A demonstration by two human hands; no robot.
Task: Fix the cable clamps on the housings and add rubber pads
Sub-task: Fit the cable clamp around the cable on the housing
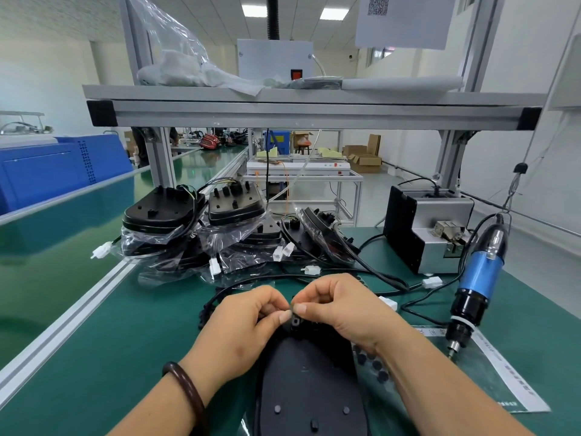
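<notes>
— Black matte plastic at 6 o'clock: is that the housing?
— Yes, 1 flat oval housing lying on the green worktop, with small studs on its smooth face. At its far end stands the cable clamp, a small black block.
— And the hands?
— The left hand and the right hand meet over it, fingers curled. Thumb and forefinger of each pinch the cable clamp, from 9 and from 3 o'clock. A dark glossy bracelet rings the left wrist.
— Rubber pads?
— Round black rubber pads sit in rows on a clear sheet, just beside the housing at 3 o'clock, partly under the right forearm.
— Any containers?
— Clear crinkled plastic bags at 11 o'clock, loose round the stacked housings, with white connectors trailing out. At 3 o'clock a blue-and-black screwdriver points its bit down, before a grey metal box.
</notes>
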